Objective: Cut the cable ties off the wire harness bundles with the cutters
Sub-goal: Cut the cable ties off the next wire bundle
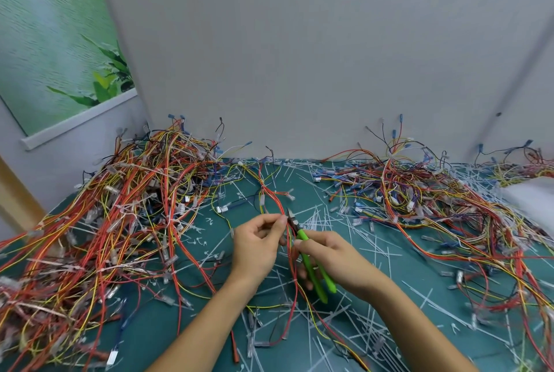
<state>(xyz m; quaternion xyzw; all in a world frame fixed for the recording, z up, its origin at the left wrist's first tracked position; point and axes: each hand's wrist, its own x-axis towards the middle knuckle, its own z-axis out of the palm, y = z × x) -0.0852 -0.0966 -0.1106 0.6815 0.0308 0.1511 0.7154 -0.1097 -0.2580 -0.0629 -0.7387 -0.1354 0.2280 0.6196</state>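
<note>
My left hand (258,244) pinches a thin bundle of red and yellow wires (277,201) between thumb and fingertips at the middle of the mat. My right hand (329,257) grips the green-handled cutters (313,266), fingers wrapped round both handles. The dark jaws (292,219) point up and left and sit right at the wires beside my left fingertips. Whether a cable tie lies between the jaws is too small to tell. The bundle runs from a tied spot further back, down between my hands toward the near edge.
A big tangled heap of red, yellow and blue harnesses (120,222) fills the left side; another heap (434,201) spreads along the right. Cut white cable ties (359,239) litter the green mat (209,239). A grey wall (299,57) stands behind.
</note>
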